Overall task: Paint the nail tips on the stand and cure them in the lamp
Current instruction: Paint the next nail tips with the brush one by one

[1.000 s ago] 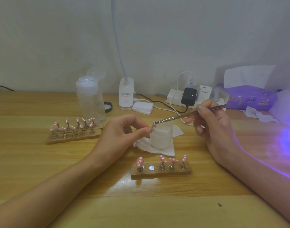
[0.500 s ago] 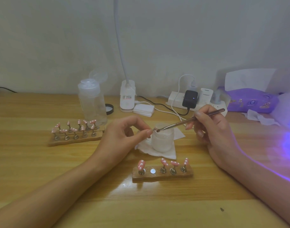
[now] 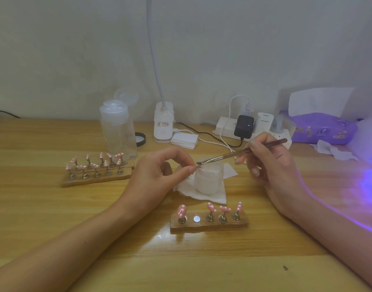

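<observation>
Left hand (image 3: 159, 175): I saw it pinching something very small between thumb and forefinger, just above the frosted jar (image 3: 209, 179); the thing was too small for me to name with certainty.
Right hand (image 3: 271, 165): it gripped a thin metal tool (image 3: 242, 152) like a pen, and the tip touched the pinched piece.
Near stand (image 3: 209, 223): four pink nail tips stood on it, and the second place showed only a bare metal disc.
Far stand (image 3: 96, 175): many pink tips were crowded there; I could not count them well.
Lamp: only a violet glow (image 3: 368, 186) reached the table at the right edge; the body was cut off.
Tissue (image 3: 202, 192): it lay partly hidden under the jar.
</observation>
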### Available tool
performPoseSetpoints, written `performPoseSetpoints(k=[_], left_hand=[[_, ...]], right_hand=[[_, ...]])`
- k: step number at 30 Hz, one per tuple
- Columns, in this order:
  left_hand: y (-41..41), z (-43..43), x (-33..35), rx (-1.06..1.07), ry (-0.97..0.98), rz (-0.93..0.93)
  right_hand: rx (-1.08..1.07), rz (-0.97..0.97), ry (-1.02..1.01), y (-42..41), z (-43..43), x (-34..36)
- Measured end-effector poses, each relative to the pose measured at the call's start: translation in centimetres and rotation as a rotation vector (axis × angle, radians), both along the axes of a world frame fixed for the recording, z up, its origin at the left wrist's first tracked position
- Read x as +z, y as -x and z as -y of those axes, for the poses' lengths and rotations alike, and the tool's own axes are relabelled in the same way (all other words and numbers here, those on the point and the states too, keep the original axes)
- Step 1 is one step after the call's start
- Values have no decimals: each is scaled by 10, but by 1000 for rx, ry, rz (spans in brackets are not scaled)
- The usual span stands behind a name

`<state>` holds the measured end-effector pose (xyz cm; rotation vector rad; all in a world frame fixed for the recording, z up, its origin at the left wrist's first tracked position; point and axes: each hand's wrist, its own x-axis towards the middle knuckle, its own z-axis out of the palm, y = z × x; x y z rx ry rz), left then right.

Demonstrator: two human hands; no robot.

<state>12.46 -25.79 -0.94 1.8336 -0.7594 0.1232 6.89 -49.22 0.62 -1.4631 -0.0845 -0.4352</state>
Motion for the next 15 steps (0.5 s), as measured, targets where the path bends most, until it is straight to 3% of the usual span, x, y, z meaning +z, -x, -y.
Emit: performPoseSetpoints(k=[15], left_hand=[[0,0,1,7,-2,-8]], right_hand=[[-66,-26,-24,-1,1,-1]])
